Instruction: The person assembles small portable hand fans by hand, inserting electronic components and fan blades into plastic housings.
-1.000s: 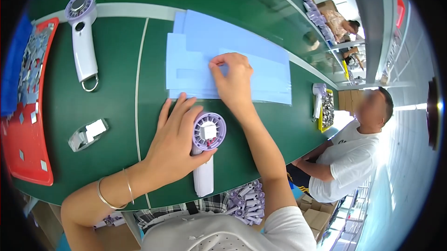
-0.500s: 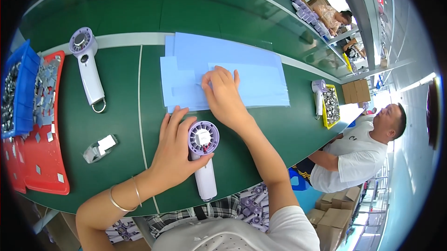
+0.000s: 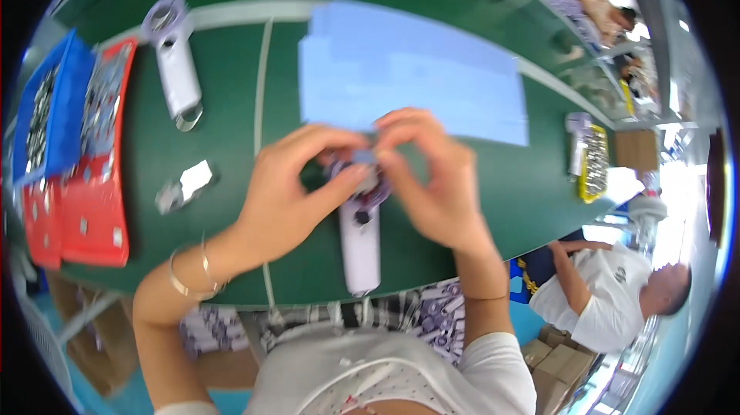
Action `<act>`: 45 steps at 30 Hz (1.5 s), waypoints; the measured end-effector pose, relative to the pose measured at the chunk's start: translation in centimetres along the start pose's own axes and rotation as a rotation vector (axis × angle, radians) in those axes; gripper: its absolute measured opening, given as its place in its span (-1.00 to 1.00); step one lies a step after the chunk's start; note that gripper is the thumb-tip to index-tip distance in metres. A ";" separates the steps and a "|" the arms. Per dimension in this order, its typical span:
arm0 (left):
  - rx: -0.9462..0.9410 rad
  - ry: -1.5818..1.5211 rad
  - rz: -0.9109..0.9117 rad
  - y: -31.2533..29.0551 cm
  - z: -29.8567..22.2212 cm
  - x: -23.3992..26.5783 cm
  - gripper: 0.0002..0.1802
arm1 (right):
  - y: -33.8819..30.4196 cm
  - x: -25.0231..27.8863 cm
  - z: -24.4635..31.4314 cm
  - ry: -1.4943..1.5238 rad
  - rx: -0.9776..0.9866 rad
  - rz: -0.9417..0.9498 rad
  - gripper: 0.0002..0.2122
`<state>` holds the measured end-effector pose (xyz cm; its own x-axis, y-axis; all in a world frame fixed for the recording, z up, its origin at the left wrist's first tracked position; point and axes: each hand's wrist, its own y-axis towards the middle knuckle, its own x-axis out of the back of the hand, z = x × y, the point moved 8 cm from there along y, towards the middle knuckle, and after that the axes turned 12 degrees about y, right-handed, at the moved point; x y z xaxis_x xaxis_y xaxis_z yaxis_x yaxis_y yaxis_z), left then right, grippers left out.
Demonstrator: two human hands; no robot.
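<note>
A handheld fan (image 3: 360,253) with a white handle and purple head lies upright before me, its handle toward my body. My left hand (image 3: 289,188) grips the fan's head from the left, thumb across its front. From the right, my right hand (image 3: 439,184) reaches in with thumb and fingertips pinched together at the top of the head. A small bluish piece (image 3: 363,157) shows between the hands at the head; motion blurs it, and what the right fingertips hold cannot be made out. Beyond the hands lie light blue sheets (image 3: 416,80) on the green table.
Another fan (image 3: 177,68) lies at the far left. Beside it are a red tray (image 3: 92,218) with small square pieces, a blue bin (image 3: 65,110) and a small clear bag (image 3: 171,198). A yellow basket (image 3: 593,164) stands far right, near a seated person (image 3: 590,292).
My right hand has moved from the blue sheets to the fan's head. A dark round button now shows on the fan's handle, where it looked plain before. The whole view has shifted.
</note>
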<state>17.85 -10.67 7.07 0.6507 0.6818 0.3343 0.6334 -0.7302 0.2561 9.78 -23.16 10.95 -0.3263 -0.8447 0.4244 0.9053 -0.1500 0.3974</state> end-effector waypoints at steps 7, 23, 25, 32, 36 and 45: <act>0.144 -0.150 0.118 0.2 1.3 -0.3 -0.84 | -0.3 -0.3 -1.6 0.270 -0.212 -0.062 -0.89; -0.113 0.150 -0.055 -0.7 0.6 0.1 -0.35 | -2.0 0.4 -3.7 0.322 -0.274 -0.120 -0.94; -0.178 0.211 -0.023 -1.5 1.8 -1.1 -0.08 | -2.4 1.0 -4.0 0.316 -0.256 -0.176 -0.94; -0.166 0.141 0.017 -2.2 3.6 -2.3 -0.13 | -2.7 -1.7 -3.3 0.324 -0.342 -0.027 -0.91; -0.158 0.134 0.053 -2.2 3.7 -2.5 -0.19 | -3.0 -1.7 -3.5 0.192 -0.334 -0.053 -0.91; -0.178 0.160 0.025 -2.1 3.6 -2.4 -0.20 | -3.3 -1.6 -3.5 0.212 -0.367 -0.100 -0.92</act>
<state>16.43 -10.62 2.47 0.5816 0.6582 0.4781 0.5254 -0.7526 0.3969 8.30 -23.07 6.14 -0.3889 -0.8978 0.2068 0.9212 -0.3769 0.0964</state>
